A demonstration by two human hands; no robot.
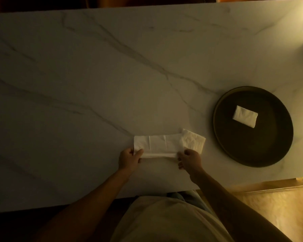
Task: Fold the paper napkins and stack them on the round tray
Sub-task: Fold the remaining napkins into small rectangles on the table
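1. Now we hold a long folded napkin [157,145] flat on the marble table [77,84], near its front edge.
2. Our left hand [129,158] pinches its left end; our right hand [189,158] pinches its right end.
3. A second napkin [193,141] lies under its right end.
4. One small folded napkin [245,116] rests on the dark round tray [222,137], to the right.

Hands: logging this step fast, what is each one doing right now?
Left hand: pinches the left end of the long napkin.
Right hand: pinches its right end, beside another napkin.
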